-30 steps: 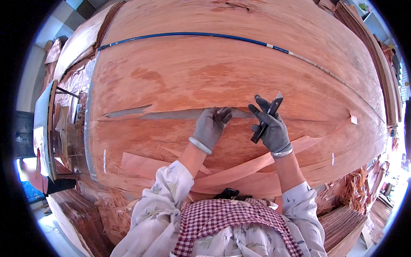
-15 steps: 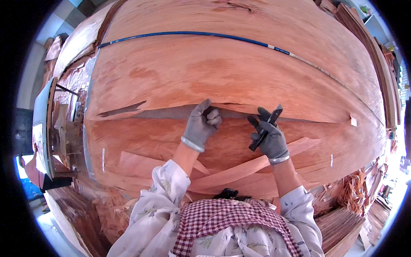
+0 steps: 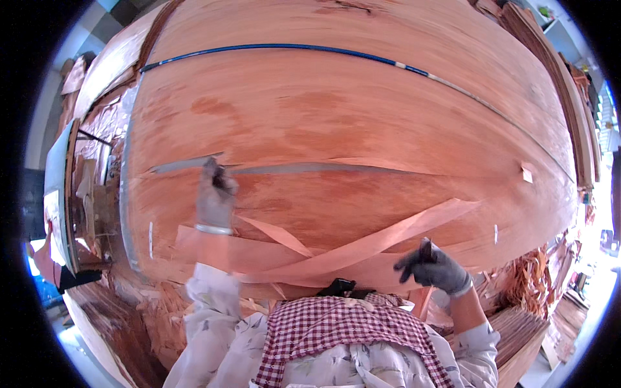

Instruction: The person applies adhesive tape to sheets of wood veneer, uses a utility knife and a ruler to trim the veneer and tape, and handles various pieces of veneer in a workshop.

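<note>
A reddish-brown wood veneer sheet covers the wide work surface, split by a long narrow gap with grey showing through. My left hand, in a grey glove and smeared by motion, is at the left part of this gap with its fingers curled; what they hold, if anything, is hidden. Lower right, my gloved right hand is closed round a black knife, mostly covered by the fingers. Between the hands, loose veneer strips lie crossed on the sheet.
A long blue and pale rod lies across the far part of the sheet. Veneer stacks stand at the near left and near right. Shredded veneer scraps hang at the right edge. A light-topped stand is at left.
My left hand has moved left along the gap. My right hand has drawn back toward me and to the right with the knife. The gap between the veneer edges looks narrower.
</note>
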`<action>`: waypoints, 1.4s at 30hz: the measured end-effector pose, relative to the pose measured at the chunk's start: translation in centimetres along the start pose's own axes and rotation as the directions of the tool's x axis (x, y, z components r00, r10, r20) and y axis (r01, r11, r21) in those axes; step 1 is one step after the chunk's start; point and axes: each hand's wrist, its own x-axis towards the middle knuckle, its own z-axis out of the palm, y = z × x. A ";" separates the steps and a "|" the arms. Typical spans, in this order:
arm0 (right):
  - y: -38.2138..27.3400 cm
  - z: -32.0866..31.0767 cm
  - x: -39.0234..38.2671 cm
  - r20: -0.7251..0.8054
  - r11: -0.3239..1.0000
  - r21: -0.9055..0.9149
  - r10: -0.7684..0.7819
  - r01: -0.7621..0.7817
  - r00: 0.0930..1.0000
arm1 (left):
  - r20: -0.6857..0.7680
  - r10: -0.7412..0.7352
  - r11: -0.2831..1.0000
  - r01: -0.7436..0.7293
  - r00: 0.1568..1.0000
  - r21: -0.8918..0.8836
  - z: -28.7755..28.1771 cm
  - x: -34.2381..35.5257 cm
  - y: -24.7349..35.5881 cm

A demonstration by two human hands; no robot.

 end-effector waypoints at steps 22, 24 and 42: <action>7.9 0.5 -13.7 -0.258 0.880 -0.391 0.176 -0.270 0.950 | 0.873 -0.290 -0.417 -0.872 0.393 0.255 15.0 -5.4 -15.4; 7.2 -1.7 -13.1 -0.347 0.942 -0.331 -0.061 -0.061 0.936 | 0.878 -0.305 -0.419 -0.880 0.369 0.224 15.0 -4.9 -17.0; -1.6 -17.3 0.5 -0.622 0.949 -0.127 -0.303 0.288 0.722 | 0.901 -0.335 -0.321 -0.933 0.275 0.166 19.6 -6.1 -24.0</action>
